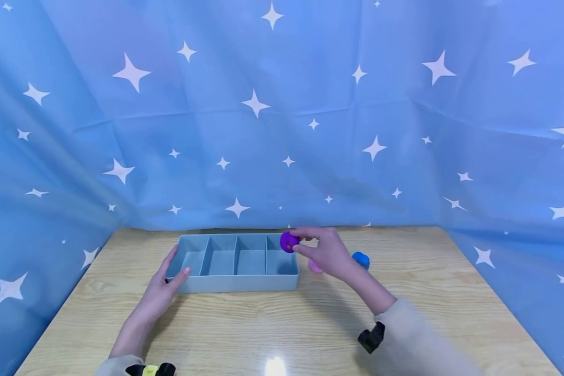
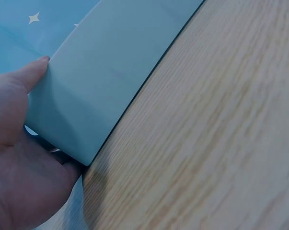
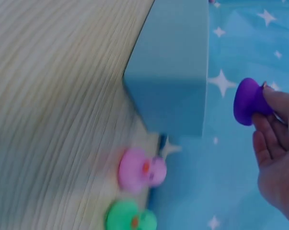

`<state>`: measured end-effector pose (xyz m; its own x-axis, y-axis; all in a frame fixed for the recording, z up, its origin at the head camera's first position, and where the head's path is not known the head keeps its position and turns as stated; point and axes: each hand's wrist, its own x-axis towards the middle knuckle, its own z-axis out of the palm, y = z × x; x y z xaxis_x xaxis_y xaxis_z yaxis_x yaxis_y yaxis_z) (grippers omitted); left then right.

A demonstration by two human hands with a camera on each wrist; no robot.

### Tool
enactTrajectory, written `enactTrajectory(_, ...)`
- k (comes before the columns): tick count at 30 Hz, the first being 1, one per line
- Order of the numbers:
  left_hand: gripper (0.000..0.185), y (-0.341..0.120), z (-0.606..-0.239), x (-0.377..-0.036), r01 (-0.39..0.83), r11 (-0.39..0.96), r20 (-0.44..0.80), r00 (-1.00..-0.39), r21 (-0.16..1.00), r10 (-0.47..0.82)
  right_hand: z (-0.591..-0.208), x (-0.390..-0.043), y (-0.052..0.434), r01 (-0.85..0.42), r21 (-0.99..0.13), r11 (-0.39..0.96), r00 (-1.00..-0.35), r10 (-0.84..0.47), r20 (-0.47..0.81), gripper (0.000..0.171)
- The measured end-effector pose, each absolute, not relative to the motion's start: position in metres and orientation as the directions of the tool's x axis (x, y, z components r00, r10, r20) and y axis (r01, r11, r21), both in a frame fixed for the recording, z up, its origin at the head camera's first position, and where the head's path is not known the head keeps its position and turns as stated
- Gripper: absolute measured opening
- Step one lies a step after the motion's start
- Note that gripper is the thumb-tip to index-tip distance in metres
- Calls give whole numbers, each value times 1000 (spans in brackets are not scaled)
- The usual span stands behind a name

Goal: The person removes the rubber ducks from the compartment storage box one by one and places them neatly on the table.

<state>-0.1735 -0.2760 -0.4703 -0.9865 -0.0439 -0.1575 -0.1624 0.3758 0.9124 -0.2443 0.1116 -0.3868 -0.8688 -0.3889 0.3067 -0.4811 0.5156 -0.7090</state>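
A blue starred cloth [image 1: 282, 104] hung behind and to both sides, and in front of it stood the wooden table [image 1: 286, 324]. On the table, left of centre toward the far edge, sat the grey-blue tray [image 1: 235, 282], long side facing the person, split into four compartments in a row. All four looked bare, as far as the head view showed.

The left hand [image 1: 162, 287] lay against the tray's left end, fingers straight and close together along the wall, thumb on the near left corner; the left wrist view showed the thumb [image 2: 27, 76] flat on the tray's side.

The right hand [image 1: 326, 250] hung above the tray's right end, and there it was: the purple toy [image 1: 289, 242], pinched between thumb and fingertips, in the air over the far right corner of the rightmost compartment, touching nothing else. Its exact shape could not be told.

On the table just right of the tray lay a pink duck [image 3: 139, 170], a green duck [image 3: 130, 218] near it, and a blue toy [image 1: 361, 259] further right.
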Motion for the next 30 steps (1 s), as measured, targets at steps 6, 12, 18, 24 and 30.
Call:
enactTrajectory(6,81,-275,-471,-171,-147,373,-145,-989,916,-35,-387,-242,156,-474,-658,584,-880,-331,341,33)
enactTrajectory(12,81,-276,-470,-169,-140,379,-136,-990,915,-39,-391,-240,200,-409,-637,654,-911,-251,328,31)
enactTrajectory(18,81,-275,-469,-170,-144,379,-144,-989,914,-27,-397,-236,239,-396,-595,699,-908,-202,366,32)
enactTrajectory(24,82,-276,-469,-170,-148,378,-148,-989,914,-30,-410,-236,269,-392,-572,720,-901,-174,398,32)
enactTrajectory(30,82,-276,-469,-170,-148,378,-151,-988,914,-22,-425,-237,289,-378,-561,737,-902,-157,402,31)
